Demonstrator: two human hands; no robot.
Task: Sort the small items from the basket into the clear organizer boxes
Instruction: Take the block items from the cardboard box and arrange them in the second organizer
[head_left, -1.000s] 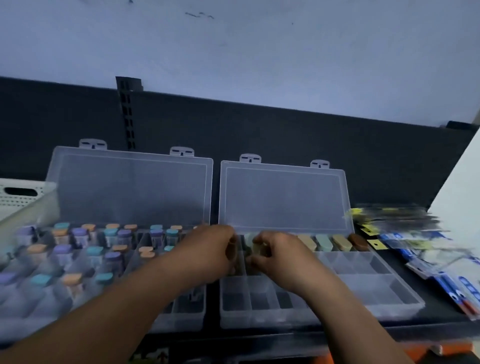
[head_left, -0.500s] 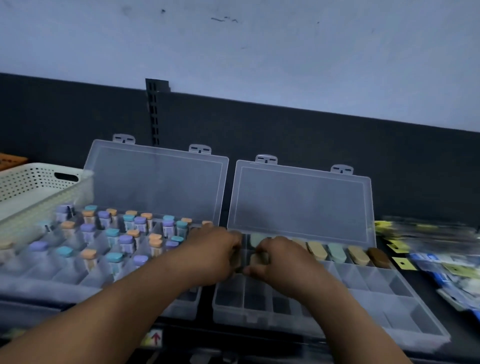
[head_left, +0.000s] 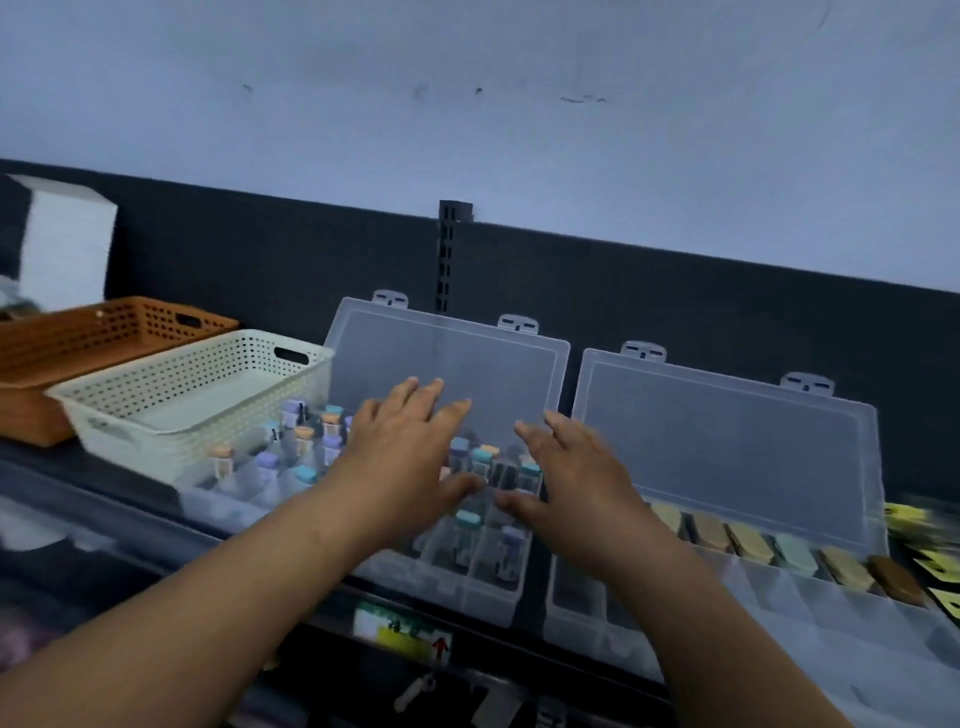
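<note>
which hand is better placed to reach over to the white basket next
Left, probably. The left hand hovers open over the left organizer box, next to the white basket. The right hand, also open, is farther and would have to reach across.

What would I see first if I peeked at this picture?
Probably the two open hands, the left hand and the right hand, spread out over the left clear box. Under them stand little bottles with pastel caps. The right clear box holds a row of blocks along its back, and a white basket sits left of the boxes.
</note>
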